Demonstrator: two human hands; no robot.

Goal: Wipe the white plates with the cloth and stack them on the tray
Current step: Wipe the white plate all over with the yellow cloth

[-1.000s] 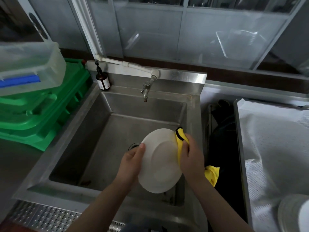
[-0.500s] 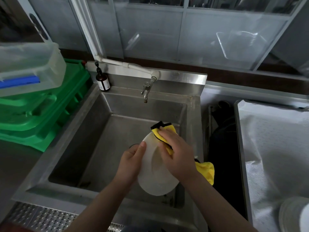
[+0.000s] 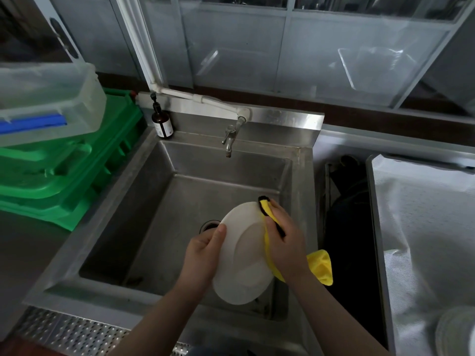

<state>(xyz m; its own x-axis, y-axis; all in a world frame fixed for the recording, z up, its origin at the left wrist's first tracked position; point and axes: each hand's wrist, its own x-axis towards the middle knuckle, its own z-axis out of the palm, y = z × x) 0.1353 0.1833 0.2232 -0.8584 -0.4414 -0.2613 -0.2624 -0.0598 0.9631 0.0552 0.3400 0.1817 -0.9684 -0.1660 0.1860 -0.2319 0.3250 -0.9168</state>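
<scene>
Since half a second earlier, the right hand (image 3: 285, 242) had slid the yellow cloth (image 3: 320, 265) from the plate's face out to its right rim, its grip clamped on the cloth. Over the steel sink (image 3: 159, 191), the left hand (image 3: 203, 255) gripped the white plate (image 3: 244, 255) by its left edge, thumb across the front, plate tilted on edge. More plates (image 3: 455, 332) sat at lower right.

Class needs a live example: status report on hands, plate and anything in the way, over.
Left hand gripping plate over sink. Right hand pressing cloth on its rim. Nothing in the way.
</scene>
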